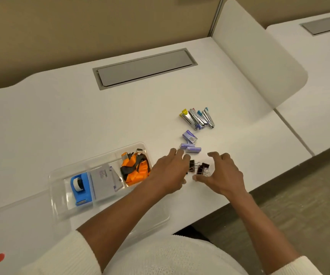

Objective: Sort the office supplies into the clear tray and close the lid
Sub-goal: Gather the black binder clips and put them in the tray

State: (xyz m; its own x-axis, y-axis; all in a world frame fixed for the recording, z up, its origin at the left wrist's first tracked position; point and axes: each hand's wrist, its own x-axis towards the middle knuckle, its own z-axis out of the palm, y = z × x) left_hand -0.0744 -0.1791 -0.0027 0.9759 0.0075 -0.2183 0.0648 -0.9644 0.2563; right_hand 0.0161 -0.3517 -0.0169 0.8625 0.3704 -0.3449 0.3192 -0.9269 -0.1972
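Observation:
The clear tray [59,195] lies on the white desk at the left, holding a blue tape dispenser [80,188], a grey booklet [104,181] and an orange lanyard bundle [136,169]. To its right sit several black binder clips [200,167]. My left hand [170,173] and my right hand [223,173] cup the clips from either side with fingers spread; neither grips one. Purple staple boxes [190,142] lie just beyond the clips, and several small staplers [198,119] farther back. My left forearm covers part of the tray.
A grey cable hatch [144,68] is set into the desk at the back. A white curved divider [259,62] rises at the right. The desk's front edge runs close to my right wrist. A red dot [0,257] marks the desk near left.

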